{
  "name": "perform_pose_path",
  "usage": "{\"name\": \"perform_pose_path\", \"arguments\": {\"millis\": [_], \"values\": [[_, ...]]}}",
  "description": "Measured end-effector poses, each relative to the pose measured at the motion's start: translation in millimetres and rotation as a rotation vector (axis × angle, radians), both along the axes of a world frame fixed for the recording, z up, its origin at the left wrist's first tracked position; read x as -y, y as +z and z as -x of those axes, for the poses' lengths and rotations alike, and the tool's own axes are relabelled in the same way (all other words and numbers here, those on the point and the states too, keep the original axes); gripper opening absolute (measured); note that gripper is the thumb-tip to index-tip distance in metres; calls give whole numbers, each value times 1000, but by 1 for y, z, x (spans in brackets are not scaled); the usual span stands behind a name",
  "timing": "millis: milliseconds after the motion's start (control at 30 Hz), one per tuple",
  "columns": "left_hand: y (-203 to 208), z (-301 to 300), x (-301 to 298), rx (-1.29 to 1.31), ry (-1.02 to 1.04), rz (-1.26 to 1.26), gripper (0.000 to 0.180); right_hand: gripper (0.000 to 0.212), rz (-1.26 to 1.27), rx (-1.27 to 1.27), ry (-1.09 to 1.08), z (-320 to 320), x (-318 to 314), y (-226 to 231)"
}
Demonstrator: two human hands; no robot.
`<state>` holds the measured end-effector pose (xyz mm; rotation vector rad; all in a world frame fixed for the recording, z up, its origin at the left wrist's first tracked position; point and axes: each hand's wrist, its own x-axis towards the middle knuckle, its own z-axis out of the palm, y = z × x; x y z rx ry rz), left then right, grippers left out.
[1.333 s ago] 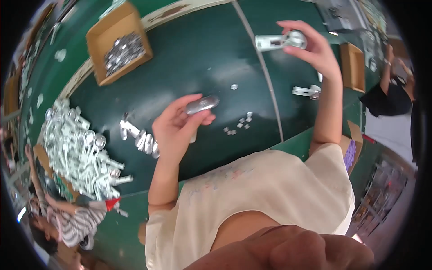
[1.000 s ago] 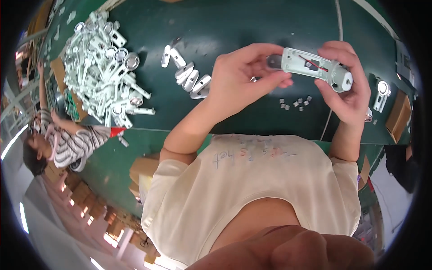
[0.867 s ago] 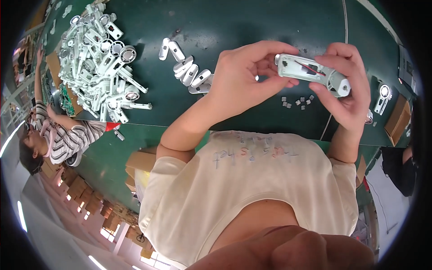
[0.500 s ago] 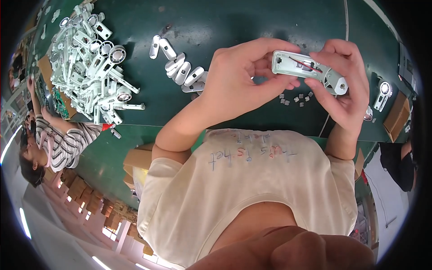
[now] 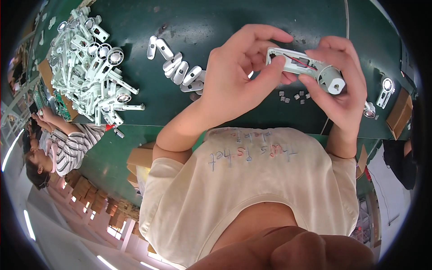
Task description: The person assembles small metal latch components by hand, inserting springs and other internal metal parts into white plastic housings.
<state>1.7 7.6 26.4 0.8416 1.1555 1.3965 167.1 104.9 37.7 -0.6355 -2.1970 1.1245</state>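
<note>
Both hands hold a pale green-white handheld-fan housing point(image 5: 296, 67) above the table, its hollow side showing a red wire and a dark part. My left hand point(image 5: 240, 74) grips the narrow end, thumb pressed on the open side and index finger stretched beyond it. At the other end, my right hand point(image 5: 344, 72) has thumb and fingers closed around the sides, next to a rounded white motor-like cylinder point(image 5: 333, 81). Several small grey square pieces point(image 5: 282, 94) lie on the table just below the housing. Left of my left hand, several silvery oval covers point(image 5: 181, 73) form a curved row.
A large heap of similar fan parts point(image 5: 90, 72) covers the table's left side, beside a cardboard piece point(image 5: 46, 74). At right lie another fan part point(image 5: 385, 92) and a cardboard box point(image 5: 399, 114). A person in a striped top point(image 5: 72, 141) works at left; another person's dark clothing point(image 5: 398, 162) shows at right.
My left thumb has moved onto the housing's open side. The housing has shifted slightly up and left and turned, showing more of the cylinder. The person at left has moved their hands.
</note>
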Motion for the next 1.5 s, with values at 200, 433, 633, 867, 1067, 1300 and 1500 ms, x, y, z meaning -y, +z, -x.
{"name": "perform_pose_path", "arguments": {"millis": [200, 433, 633, 867, 1067, 1300, 1500], "values": [[-5, -6, -1, -79, 60, 45, 18, 32, 510, 8, -84, -7, 11, -1], [-20, -5, 1, -352, 200, -122, 8, 29, 354, -76, -75, -1, 13, -14], [-15, 9, -4, -213, 244, -45, 22, 24, 336, 194, 5, 31, -26, -2], [-19, 20, 7, -1216, -162, 298, 41, 38, 104, 132, -365, 117, -244, -36], [-22, 9, 13, -1257, -236, 344, 25, 38, -273, 190, -454, 93, -230, -39], [-20, 22, -2, -828, 26, 190, 22, 14, -160, 590, 58, -27, -45, -33], [-18, 14, -12, -41, 131, 158, 15, 7, -91, 514, -178, -27, -9, -41]]}}
